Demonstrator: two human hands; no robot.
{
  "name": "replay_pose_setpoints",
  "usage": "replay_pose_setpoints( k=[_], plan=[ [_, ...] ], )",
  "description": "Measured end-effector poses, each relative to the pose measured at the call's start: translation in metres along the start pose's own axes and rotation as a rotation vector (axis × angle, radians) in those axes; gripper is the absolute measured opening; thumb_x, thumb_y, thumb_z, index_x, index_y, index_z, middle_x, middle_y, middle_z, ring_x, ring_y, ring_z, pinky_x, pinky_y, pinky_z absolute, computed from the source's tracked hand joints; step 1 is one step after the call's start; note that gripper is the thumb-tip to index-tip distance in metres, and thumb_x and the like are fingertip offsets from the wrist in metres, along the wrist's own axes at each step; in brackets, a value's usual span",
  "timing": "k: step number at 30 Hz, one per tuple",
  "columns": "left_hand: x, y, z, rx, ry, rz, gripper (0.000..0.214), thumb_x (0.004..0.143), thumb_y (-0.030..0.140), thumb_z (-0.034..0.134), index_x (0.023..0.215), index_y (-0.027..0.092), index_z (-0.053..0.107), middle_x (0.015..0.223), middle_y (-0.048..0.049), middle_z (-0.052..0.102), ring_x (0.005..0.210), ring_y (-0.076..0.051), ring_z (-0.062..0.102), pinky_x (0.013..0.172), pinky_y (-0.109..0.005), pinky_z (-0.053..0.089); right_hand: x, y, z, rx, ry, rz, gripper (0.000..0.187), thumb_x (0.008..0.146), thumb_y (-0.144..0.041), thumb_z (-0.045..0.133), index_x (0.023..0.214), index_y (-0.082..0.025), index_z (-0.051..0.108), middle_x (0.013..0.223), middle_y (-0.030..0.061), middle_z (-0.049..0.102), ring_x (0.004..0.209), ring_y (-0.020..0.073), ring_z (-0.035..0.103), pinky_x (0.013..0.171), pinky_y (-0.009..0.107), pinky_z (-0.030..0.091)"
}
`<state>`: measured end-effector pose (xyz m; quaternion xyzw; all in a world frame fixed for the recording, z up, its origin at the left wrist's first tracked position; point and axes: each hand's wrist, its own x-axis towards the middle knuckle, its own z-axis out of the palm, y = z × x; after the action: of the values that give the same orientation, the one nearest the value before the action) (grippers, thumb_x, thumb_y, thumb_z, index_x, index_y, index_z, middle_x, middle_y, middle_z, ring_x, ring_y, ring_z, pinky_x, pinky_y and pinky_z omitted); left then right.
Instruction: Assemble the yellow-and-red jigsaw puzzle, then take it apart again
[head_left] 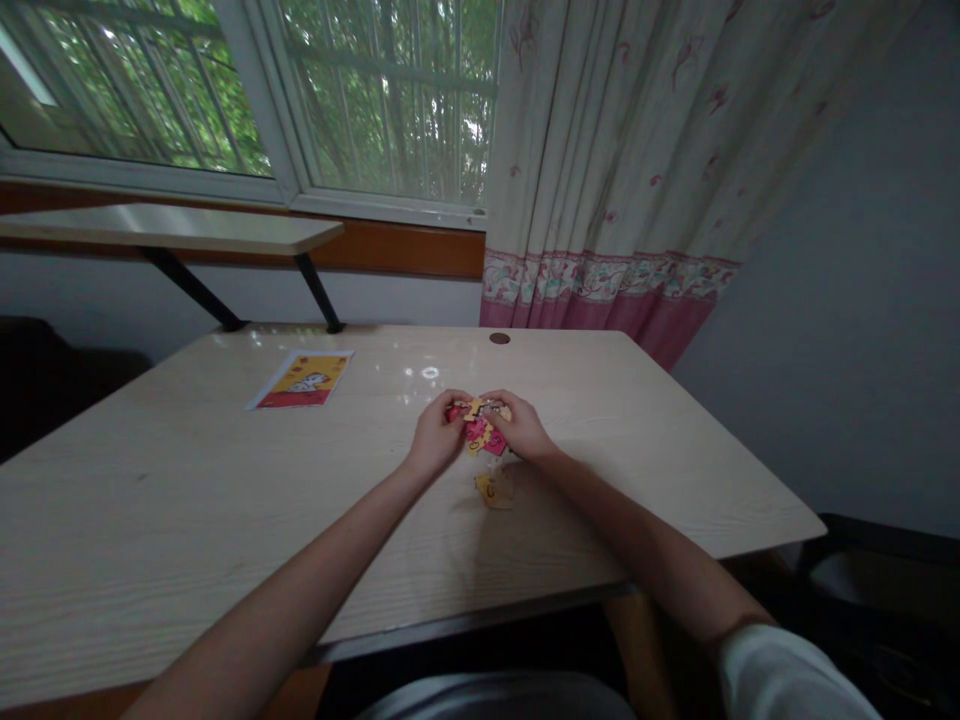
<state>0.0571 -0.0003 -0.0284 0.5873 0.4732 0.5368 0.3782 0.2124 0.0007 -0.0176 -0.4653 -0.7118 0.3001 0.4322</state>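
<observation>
Several red and yellow jigsaw puzzle pieces (pixel 484 436) are bunched between my two hands above the middle of the table. My left hand (pixel 437 432) is closed on the left side of the bunch, its thumb toward me. From the right, my right hand (pixel 521 425) grips the same bunch with thumb and bent fingers. Some pieces hang below the thumbs; others are hidden behind the fingers. Nearer to me, a small clear bag (pixel 496 490) with a yellow patch and a dark mark on it seems to lie on the wood, though its kind is hard to tell.
A picture sheet (pixel 304 381) in yellow and red with a white figure lies at the back left of the pale wooden table (pixel 300 540). A raised shelf (pixel 172 228) on black legs stands behind it. A round cable-hole cover (pixel 499 339) sits near the back edge, before the curtain (pixel 600 180).
</observation>
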Motion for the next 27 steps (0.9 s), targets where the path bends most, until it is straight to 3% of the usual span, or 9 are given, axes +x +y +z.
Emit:
replay_pose_setpoints(
  k=[6,9,12,17,21,27],
  plan=[
    [0.002,0.001,-0.007,0.198,0.043,0.107,0.016,0.069,0.021,0.053,0.082,0.018,0.061,0.084,-0.0038,0.061,0.073,-0.017,0.054,0.069,-0.029,0.043,0.0,0.0,0.0,0.045,0.005,0.01,0.038,0.073,-0.025,0.058,0.11,-0.02,0.055,0.099,0.0026,0.062,0.09,0.0162,0.059,0.085,0.031,0.045],
    [0.002,0.006,-0.008,0.226,0.041,0.136,0.024,0.066,0.017,0.054,0.09,0.018,0.059,0.089,-0.0039,0.06,0.078,-0.018,0.055,0.073,-0.03,0.044,-0.001,-0.003,0.0,0.071,-0.015,-0.046,0.043,0.071,-0.019,0.057,0.114,-0.019,0.052,0.106,0.0043,0.06,0.1,0.0168,0.056,0.091,0.032,0.042],
    [-0.001,0.011,-0.007,0.256,0.025,0.192,0.038,0.064,0.014,0.055,0.101,0.018,0.057,0.094,-0.0039,0.059,0.085,-0.019,0.054,0.079,-0.032,0.043,-0.002,-0.007,-0.001,0.054,-0.032,-0.093,0.041,0.071,-0.016,0.055,0.111,-0.018,0.054,0.11,0.0049,0.059,0.104,0.0165,0.054,0.094,0.031,0.04],
    [-0.004,0.014,-0.005,0.307,-0.031,0.242,0.021,0.064,0.013,0.054,0.083,0.018,0.061,0.085,-0.0034,0.058,0.085,-0.02,0.054,0.079,-0.033,0.043,-0.003,-0.009,-0.004,-0.059,-0.027,-0.057,0.029,0.073,-0.019,0.055,0.102,-0.021,0.059,0.102,0.0022,0.063,0.096,0.0165,0.058,0.089,0.031,0.042],
    [-0.004,0.014,-0.005,0.302,-0.034,0.2,0.027,0.06,0.005,0.048,0.081,0.018,0.059,0.084,-0.0031,0.059,0.081,-0.019,0.056,0.076,-0.031,0.043,-0.003,-0.009,-0.005,-0.145,0.016,0.011,0.027,0.073,-0.022,0.056,0.099,-0.023,0.061,0.094,0.0007,0.065,0.087,0.0167,0.06,0.082,0.031,0.045],
    [-0.005,0.021,-0.008,0.435,0.055,0.212,0.015,0.069,0.021,0.055,0.084,0.019,0.06,0.079,-0.0029,0.056,0.076,-0.02,0.053,0.07,-0.031,0.041,-0.004,-0.009,-0.007,-0.121,0.063,0.068,0.029,0.075,-0.029,0.056,0.103,-0.023,0.058,0.084,0.0004,0.064,0.078,0.0173,0.06,0.077,0.032,0.048]
  ],
)
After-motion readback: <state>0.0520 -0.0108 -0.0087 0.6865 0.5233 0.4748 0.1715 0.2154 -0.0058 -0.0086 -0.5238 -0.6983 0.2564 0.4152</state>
